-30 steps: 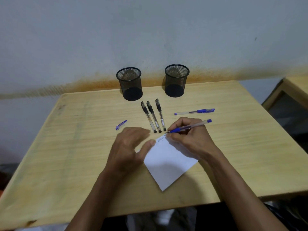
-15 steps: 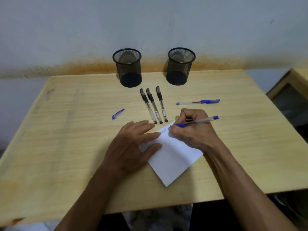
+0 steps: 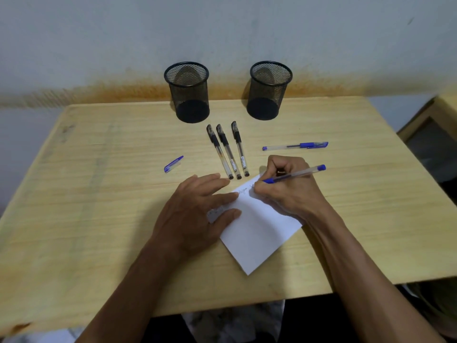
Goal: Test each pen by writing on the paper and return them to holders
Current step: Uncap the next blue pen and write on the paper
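**Blue pen on the page, left hand pinning the sheet**

The right hand [image 3: 286,189] is down on the paper [image 3: 257,233], fingers and thumb curled round a blue pen [image 3: 294,174] in a writing grip, the tip touching the sheet near its far corner — the capless back end sticks out to the right, past the knuckles. A short line of scribble shows on the paper just left of the tip; what it says is too small to read.

The left hand [image 3: 195,214] lies flat, fingers straight and spread, holding nothing, its fingertips pressing on the left edge of the sheet. The paper sits turned like a diamond on the wooden table [image 3: 99,219], one corner pointing at the near edge.

Just beyond the hands, three black pens [image 3: 227,151] lie side by side, caps on and pointing away, their near ends close to the left fingertips. To the right, a second blue pen [image 3: 295,146] lies crosswise, capped, apart from the writing hand. Off to the left, alone, a blue cap [image 3: 173,164].

At the back, by the wall, two black mesh holders — the left holder [image 3: 189,92] and the right holder [image 3: 269,90] — stand upright and well apart; no pens stick up out of either.
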The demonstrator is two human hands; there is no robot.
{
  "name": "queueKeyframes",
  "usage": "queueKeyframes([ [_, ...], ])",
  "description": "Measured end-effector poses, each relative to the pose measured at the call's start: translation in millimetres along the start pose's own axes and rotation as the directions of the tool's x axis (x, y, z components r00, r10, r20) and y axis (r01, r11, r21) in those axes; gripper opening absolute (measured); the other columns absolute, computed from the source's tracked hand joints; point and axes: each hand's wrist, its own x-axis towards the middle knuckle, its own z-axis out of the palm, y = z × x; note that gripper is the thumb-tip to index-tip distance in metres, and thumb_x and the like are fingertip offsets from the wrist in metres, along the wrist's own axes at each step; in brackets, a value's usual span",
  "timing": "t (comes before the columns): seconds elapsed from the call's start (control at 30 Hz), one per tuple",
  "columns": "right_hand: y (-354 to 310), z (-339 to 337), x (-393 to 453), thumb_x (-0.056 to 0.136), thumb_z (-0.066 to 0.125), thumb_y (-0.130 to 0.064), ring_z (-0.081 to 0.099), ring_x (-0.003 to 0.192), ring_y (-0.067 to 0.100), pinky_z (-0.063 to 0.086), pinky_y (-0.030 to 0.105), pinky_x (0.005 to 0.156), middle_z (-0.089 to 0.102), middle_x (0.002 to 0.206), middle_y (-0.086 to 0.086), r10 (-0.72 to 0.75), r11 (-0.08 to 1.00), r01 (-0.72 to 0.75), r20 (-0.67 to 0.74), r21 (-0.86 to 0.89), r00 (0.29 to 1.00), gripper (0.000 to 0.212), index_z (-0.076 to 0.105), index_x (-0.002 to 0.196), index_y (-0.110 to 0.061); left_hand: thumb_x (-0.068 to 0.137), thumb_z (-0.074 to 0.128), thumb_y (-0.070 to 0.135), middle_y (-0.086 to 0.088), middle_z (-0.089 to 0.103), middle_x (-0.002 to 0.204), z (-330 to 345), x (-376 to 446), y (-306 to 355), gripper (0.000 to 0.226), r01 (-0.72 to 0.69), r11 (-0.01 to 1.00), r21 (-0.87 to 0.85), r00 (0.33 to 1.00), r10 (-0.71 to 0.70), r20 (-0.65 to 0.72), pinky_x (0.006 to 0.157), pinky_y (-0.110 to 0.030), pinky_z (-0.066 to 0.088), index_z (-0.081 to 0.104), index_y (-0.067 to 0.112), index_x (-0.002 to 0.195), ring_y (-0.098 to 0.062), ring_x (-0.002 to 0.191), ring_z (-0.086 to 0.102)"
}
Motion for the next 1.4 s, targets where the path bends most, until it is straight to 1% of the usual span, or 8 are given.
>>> queueKeyframes([
  [0.3,-5,1,-2,0.067,0.073,0.012,0.055,0.044,0.022,0.049,0.037,0.047,0.059,0.056,0.026,0.018,0.996,-0.015,-0.032,0.088,0.999,0.020,0.054,0.064,0.006,0.087,0.058,0.056,0.001,0.068,0.128,0,-1,2,0.041,0.010,1.000,-0.013,1.000,-0.010,-0.021,0.104,-0.052,0.043,0.076,0.026,0.110,-0.022,0.126,0.059],
  [0.4,-2,0,-1,0.066,0.072,0.012,0.054,0.044,0.021,0.049,0.035,0.047,0.058,0.052,0.018,0.026,0.996,-0.023,-0.032,0.087,0.999,0.021,0.053,0.062,0.004,0.087,0.058,0.055,0.001,0.068,0.128,0,0,2,0.041,0.010,1.000,-0.019,1.000,-0.011,-0.015,0.104,-0.051,0.043,0.076,0.026,0.110,-0.022,0.126,0.059],
  [0.6,-4,-1,-2,0.067,0.073,0.010,0.056,0.046,0.018,0.050,0.034,0.046,0.060,0.052,0.011,-0.005,0.999,0.006,-0.038,0.036,0.999,0.020,0.055,0.063,0.003,0.087,0.060,0.054,0.000,0.069,0.126,0,0,2,0.039,0.003,1.000,-0.020,1.000,-0.004,-0.017,0.101,-0.052,0.045,0.076,0.025,0.109,-0.023,0.124,0.061],
  [0.9,-2,-3,-2,0.066,0.076,-0.005,0.060,0.052,0.021,0.055,0.048,0.050,0.064,0.057,0.011,0.011,1.000,-0.012,-0.057,-0.010,0.998,0.018,0.059,0.063,-0.003,0.087,0.059,0.056,0.000,0.069,0.126,-1,0,3,0.041,0.008,1.000,-0.017,1.000,-0.008,-0.015,0.101,-0.052,0.045,0.076,0.025,0.109,-0.023,0.124,0.060],
  [0.97,-1,-2,-1,0.066,0.076,-0.008,0.060,0.053,0.022,0.056,0.043,0.052,0.065,0.059,0.010,0.019,1.000,-0.018,-0.054,0.009,0.998,0.017,0.058,0.063,-0.007,0.087,0.059,0.055,0.000,0.069,0.126,-1,0,3,0.041,0.006,1.000,-0.018,1.000,-0.006,-0.021,0.101,-0.052,0.045,0.076,0.025,0.109,-0.023,0.124,0.060],
  [1.1,-7,-4,-5,0.069,0.072,0.005,0.053,0.048,0.014,0.047,0.030,0.047,0.060,0.054,0.012,-0.009,1.000,0.008,-0.076,-0.014,0.997,0.020,0.054,0.061,0.000,0.087,0.059,0.056,0.000,0.069,0.127,0,0,3,0.041,0.009,1.000,-0.011,1.000,-0.009,-0.018,0.101,-0.051,0.045,0.076,0.026,0.109,-0.022,0.124,0.060],
  [1.27,-7,-10,-2,0.072,0.068,0.006,0.051,0.047,0.016,0.044,0.029,0.050,0.058,0.055,0.015,0.053,0.980,-0.024,-0.140,0.198,0.989,0.026,0.052,0.059,-0.009,0.086,0.063,0.054,0.000,0.069,0.126,-1,1,3,0.039,0.001,1.000,-0.008,0.999,-0.001,-0.035,0.100,-0.049,0.046,0.077,0.025,0.109,-0.022,0.124,0.060],
  [1.4,-10,-12,-4,0.079,0.066,0.014,0.049,0.044,0.016,0.046,0.028,0.047,0.055,0.055,0.016,0.112,0.938,-0.047,-0.173,0.343,0.979,0.023,0.052,0.066,0.000,0.086,0.066,0.049,-0.004,0.071,0.121,0,-1,0,0.036,-0.031,0.999,0.008,0.997,0.031,-0.073,0.096,-0.048,0.049,0.077,0.021,0.106,-0.025,0.118,0.064],
])
